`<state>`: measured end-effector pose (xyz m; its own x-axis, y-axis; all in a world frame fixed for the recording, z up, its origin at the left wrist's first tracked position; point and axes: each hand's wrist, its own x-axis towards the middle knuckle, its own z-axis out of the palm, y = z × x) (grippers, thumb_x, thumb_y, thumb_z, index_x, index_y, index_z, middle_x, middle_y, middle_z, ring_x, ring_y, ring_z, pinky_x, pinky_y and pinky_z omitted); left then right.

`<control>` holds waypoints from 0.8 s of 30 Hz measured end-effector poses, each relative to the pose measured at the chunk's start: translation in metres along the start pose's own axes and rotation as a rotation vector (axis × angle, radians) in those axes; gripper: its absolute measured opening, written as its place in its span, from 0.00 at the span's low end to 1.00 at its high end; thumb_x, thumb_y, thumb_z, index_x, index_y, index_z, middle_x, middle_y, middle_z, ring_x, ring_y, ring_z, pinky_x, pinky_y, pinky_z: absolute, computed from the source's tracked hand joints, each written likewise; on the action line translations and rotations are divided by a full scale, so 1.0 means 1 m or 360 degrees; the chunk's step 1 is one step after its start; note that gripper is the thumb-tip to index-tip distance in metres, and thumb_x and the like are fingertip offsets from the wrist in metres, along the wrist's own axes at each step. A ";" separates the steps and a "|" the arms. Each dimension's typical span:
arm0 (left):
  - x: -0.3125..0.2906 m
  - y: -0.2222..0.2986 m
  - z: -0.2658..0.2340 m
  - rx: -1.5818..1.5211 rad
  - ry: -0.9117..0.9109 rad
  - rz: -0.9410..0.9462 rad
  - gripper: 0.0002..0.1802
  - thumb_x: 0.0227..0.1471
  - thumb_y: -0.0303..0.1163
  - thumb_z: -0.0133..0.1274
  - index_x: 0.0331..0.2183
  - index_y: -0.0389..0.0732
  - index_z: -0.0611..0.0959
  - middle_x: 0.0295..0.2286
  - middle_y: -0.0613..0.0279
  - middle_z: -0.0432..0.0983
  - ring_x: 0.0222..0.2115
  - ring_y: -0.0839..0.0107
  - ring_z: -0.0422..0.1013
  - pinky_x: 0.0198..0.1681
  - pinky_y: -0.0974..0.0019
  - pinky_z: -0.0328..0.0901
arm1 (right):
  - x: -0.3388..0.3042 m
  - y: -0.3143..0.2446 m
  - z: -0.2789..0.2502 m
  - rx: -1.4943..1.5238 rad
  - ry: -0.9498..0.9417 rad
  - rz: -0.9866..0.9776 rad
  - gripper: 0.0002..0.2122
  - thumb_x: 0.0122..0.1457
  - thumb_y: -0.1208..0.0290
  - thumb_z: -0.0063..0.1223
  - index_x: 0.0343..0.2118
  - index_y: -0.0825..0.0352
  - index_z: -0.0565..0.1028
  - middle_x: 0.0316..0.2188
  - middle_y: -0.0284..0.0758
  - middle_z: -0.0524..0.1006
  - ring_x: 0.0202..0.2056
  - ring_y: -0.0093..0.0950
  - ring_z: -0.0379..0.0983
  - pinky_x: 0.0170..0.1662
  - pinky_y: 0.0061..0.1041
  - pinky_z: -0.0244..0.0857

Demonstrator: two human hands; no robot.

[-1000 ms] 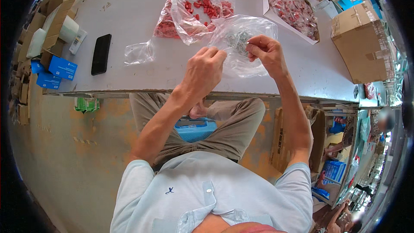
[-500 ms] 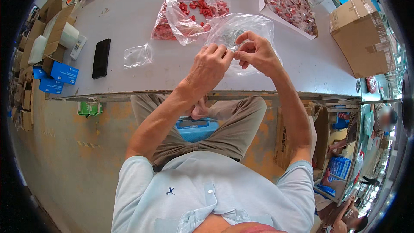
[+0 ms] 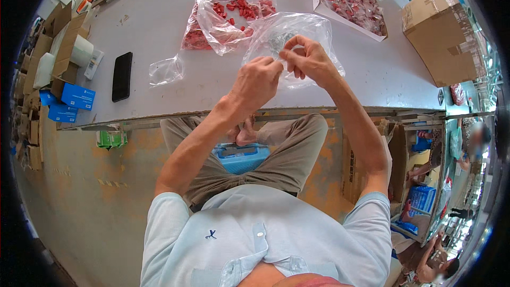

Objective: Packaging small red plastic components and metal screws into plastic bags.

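My left hand and my right hand meet fingertip to fingertip just above the grey table. Both pinch a small clear plastic bag, mostly hidden by the fingers. Right behind the hands lies a large clear bag with small grey metal parts in it. A second open clear bag, holding red plastic parts, sits further back to the left. An empty small clear bag lies flat on the table to the left of my left hand.
A black phone lies at the table's left. A white tray of red packets and a cardboard box stand at the back right. Blue boxes and cartons crowd the left edge. A blue case rests on my lap.
My right hand has come in from the large bag and joined my left hand; the fingertips of both now pinch together. The view has shifted slightly.
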<state>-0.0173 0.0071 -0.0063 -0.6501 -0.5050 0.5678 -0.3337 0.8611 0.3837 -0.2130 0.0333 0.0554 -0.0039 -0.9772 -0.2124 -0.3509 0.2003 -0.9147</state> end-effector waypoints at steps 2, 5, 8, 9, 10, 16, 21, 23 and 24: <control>0.003 0.002 -0.005 -0.0612 0.0008 -0.0479 0.08 0.56 0.24 0.60 0.38 0.31 0.84 0.28 0.57 0.82 0.28 0.66 0.77 0.37 0.64 0.73 | 0.007 0.010 -0.010 0.0151 0.0110 -0.0100 0.11 0.64 0.67 0.61 0.40 0.70 0.76 0.23 0.33 0.79 0.22 0.18 0.74 0.24 0.21 0.69; 0.007 -0.005 -0.010 -0.1054 -0.0002 -0.0848 0.08 0.57 0.26 0.61 0.38 0.32 0.84 0.29 0.60 0.84 0.28 0.72 0.77 0.37 0.68 0.73 | 0.031 0.040 -0.025 -0.0253 0.0380 -0.0480 0.08 0.62 0.70 0.60 0.37 0.70 0.79 0.24 0.36 0.80 0.25 0.23 0.77 0.30 0.26 0.72; 0.007 -0.022 -0.014 -0.1675 -0.0032 -0.1071 0.06 0.59 0.27 0.61 0.38 0.35 0.85 0.29 0.63 0.82 0.29 0.76 0.77 0.37 0.69 0.73 | 0.051 0.058 -0.030 -0.1013 0.0490 -0.0659 0.06 0.55 0.75 0.61 0.35 0.68 0.81 0.29 0.43 0.82 0.33 0.37 0.81 0.39 0.34 0.73; 0.005 -0.024 -0.015 -0.1665 -0.0041 -0.1068 0.06 0.59 0.27 0.61 0.38 0.35 0.85 0.29 0.63 0.82 0.29 0.76 0.77 0.37 0.69 0.73 | 0.055 0.063 -0.029 -0.1214 0.0330 -0.0582 0.05 0.54 0.75 0.60 0.34 0.68 0.81 0.30 0.44 0.82 0.35 0.40 0.81 0.41 0.35 0.73; 0.005 -0.026 -0.018 -0.1833 -0.0005 -0.1113 0.05 0.59 0.27 0.61 0.38 0.36 0.85 0.29 0.63 0.82 0.29 0.76 0.77 0.37 0.69 0.73 | 0.059 0.065 -0.027 -0.1411 0.0167 -0.0502 0.05 0.52 0.76 0.60 0.33 0.68 0.81 0.32 0.45 0.82 0.37 0.43 0.80 0.42 0.37 0.73; 0.006 -0.024 -0.027 -0.2061 0.0098 -0.1208 0.04 0.60 0.27 0.61 0.37 0.38 0.85 0.28 0.64 0.82 0.29 0.76 0.77 0.37 0.69 0.73 | 0.071 0.072 -0.028 -0.1403 0.0076 -0.0348 0.05 0.48 0.80 0.55 0.28 0.68 0.80 0.33 0.46 0.82 0.39 0.47 0.79 0.45 0.40 0.71; 0.004 -0.028 -0.024 -0.1896 0.0153 -0.1037 0.04 0.60 0.27 0.61 0.37 0.38 0.85 0.29 0.64 0.82 0.30 0.77 0.76 0.37 0.70 0.72 | 0.057 0.070 -0.034 -0.1201 0.0346 -0.0483 0.05 0.49 0.78 0.54 0.29 0.69 0.80 0.30 0.48 0.82 0.35 0.45 0.80 0.42 0.38 0.73; 0.007 -0.023 -0.026 -0.1824 0.0133 -0.1056 0.03 0.60 0.26 0.60 0.37 0.38 0.85 0.29 0.64 0.82 0.30 0.78 0.76 0.37 0.71 0.72 | 0.048 0.061 -0.034 -0.0906 0.0505 -0.0550 0.05 0.50 0.77 0.58 0.30 0.71 0.80 0.28 0.45 0.82 0.30 0.35 0.82 0.37 0.32 0.75; 0.008 -0.021 -0.026 -0.1825 0.0137 -0.1059 0.03 0.60 0.26 0.60 0.37 0.38 0.85 0.29 0.64 0.82 0.30 0.78 0.76 0.37 0.71 0.72 | 0.043 0.055 -0.034 -0.0907 0.0501 -0.0551 0.05 0.50 0.77 0.58 0.30 0.71 0.80 0.28 0.45 0.82 0.30 0.35 0.82 0.37 0.32 0.75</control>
<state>0.0024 -0.0166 0.0091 -0.5291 -0.8464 0.0614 0.2190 -0.0663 0.9735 -0.2645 0.0004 0.0073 -0.0432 -0.9690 0.2433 -0.8127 -0.1075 -0.5727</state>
